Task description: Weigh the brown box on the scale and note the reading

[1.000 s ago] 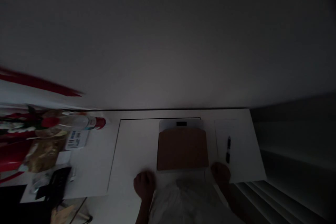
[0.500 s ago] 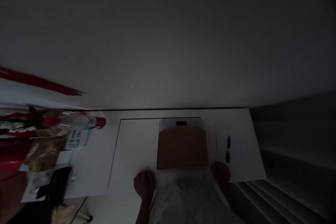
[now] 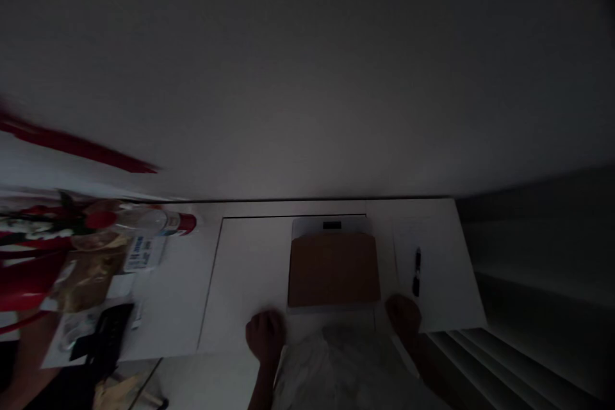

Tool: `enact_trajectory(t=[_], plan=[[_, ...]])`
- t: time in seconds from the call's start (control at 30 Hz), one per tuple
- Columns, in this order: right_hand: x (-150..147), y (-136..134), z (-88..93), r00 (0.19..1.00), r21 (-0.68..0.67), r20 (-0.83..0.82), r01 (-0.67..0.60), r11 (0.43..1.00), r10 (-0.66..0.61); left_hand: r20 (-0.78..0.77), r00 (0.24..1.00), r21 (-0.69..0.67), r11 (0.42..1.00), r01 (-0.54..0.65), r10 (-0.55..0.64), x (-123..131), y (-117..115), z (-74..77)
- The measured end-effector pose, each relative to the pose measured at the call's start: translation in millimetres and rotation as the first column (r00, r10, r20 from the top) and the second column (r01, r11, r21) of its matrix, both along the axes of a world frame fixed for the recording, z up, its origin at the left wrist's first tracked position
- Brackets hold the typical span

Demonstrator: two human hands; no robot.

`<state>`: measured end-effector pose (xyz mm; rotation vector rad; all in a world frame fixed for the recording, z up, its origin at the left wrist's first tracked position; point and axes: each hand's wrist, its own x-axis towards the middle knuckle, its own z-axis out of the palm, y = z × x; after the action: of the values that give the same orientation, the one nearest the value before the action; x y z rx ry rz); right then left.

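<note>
A brown cardboard piece lies in front of me on the white table, over a flat pale object with a small black rectangle on its far part. My left hand rests closed at the table's near edge, left of the cardboard; nothing shows in its curled fingers. On the other side, my right hand is closed too, just off the cardboard's near right corner, and I see nothing in it. A dark pen lies on a white paper sheet beyond my right hand.
At the left are a clear bottle with a red end, a printed packet, a brown bag, a black item and red and white flowers. Another person's arm shows at lower left. A wall rises behind the table.
The view has shifted very slightly, and the things on the left appear a little further right. The other person's arm looks different at the left edge. My hands have stayed put.
</note>
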<state>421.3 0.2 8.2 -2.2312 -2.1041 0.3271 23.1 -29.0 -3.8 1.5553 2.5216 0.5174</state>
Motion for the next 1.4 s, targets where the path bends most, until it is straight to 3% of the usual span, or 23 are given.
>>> enact_trajectory(t=[0.27, 0.47, 0.7, 0.9, 1.17, 1.3, 1.4], plan=[[-2.0, 5.2, 7.7, 0.998, -0.112, -0.05, 0.033, 0.993, -0.039, -0.02, 1.0, -0.031, 0.999, -0.016, 0.015, 0.2, 1.8, -1.3], [-5.2, 12.1, 15.1, 0.995, -0.087, -0.09, 0.035, 0.996, -0.043, -0.083, 0.994, -0.012, 0.998, 0.065, -0.066, -0.5, 5.1, -5.1], [-6.0, 16.2, 9.0, 0.983, 0.012, -0.179, 0.054, 0.998, -0.051, -0.114, 0.993, 0.044, 0.998, 0.044, -0.038, 1.5, 11.3, -3.0], [-5.6, 18.5, 3.3, 0.986, 0.092, -0.166, 0.038, 0.995, -0.022, -0.096, 0.993, 0.097, 0.993, 0.07, -0.061, 1.7, 15.5, -6.2], [-5.1, 22.7, 6.9, 0.971, 0.105, -0.235, 0.077, 0.991, -0.051, -0.007, 1.0, 0.124, 0.992, 0.017, -0.016, 6.3, 22.0, -2.3], [-7.5, 27.8, 12.1, 0.899, 0.094, -0.421, 0.176, 0.98, -0.122, -0.039, 0.999, 0.107, 0.994, 0.033, -0.029, 5.6, 26.1, -0.1], [-15.6, 37.1, 18.2, 0.744, 0.099, -0.648, 0.294, 0.951, -0.163, -0.025, 1.0, 0.08, 0.997, 0.02, -0.018, 4.8, 29.2, 1.2]])
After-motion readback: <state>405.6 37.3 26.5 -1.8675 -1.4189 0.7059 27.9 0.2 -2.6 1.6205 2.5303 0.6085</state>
